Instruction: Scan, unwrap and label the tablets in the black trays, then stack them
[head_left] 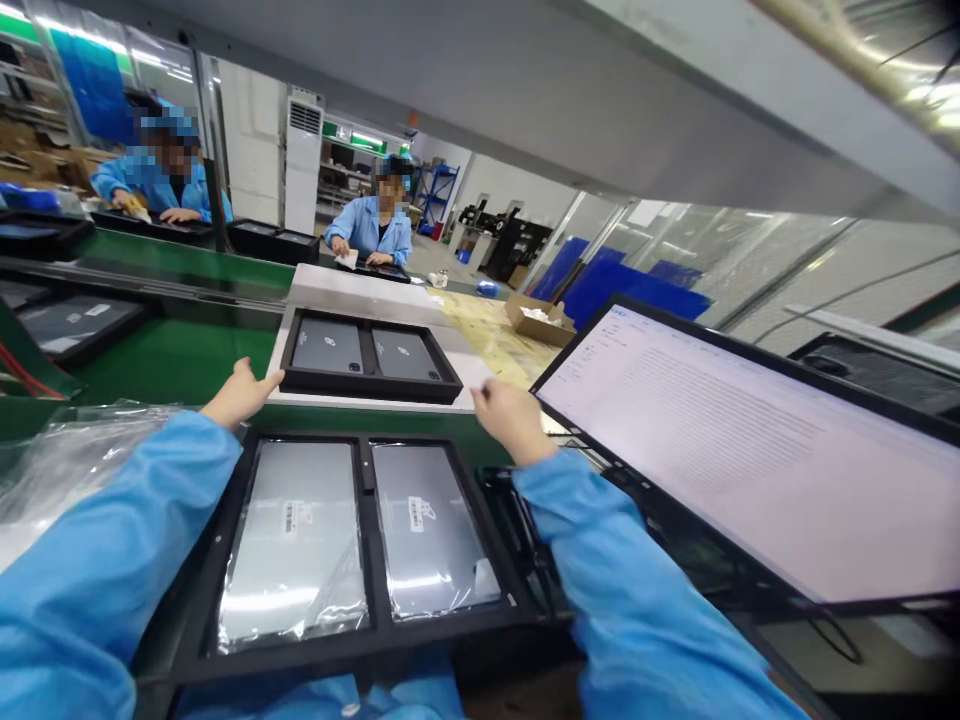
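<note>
A black tray (pixel 373 391) with two grey tablets, the left tablet (pixel 328 347) and the right tablet (pixel 405 355), lies on a white board across from me. My left hand (pixel 241 391) is at its left end, fingers apart, the thumb tip at or very near the corner. Just off its right end is my right hand (pixel 513 416), fingers curled in and nothing visible in them. Closer to me sits a second black tray (pixel 365 560). It holds two tablets in clear film, a left wrapped tablet (pixel 300 560) and a right wrapped tablet (pixel 431 570), both with labels.
A large monitor (pixel 697 450) leans in at the right. Clear plastic bags (pixel 82 460) lie at the left, near another tray (pixel 82 320) on the green surface. Beyond are an open carton (pixel 536 325) and two co-workers in blue. A grey shelf (pixel 487 110) hangs overhead.
</note>
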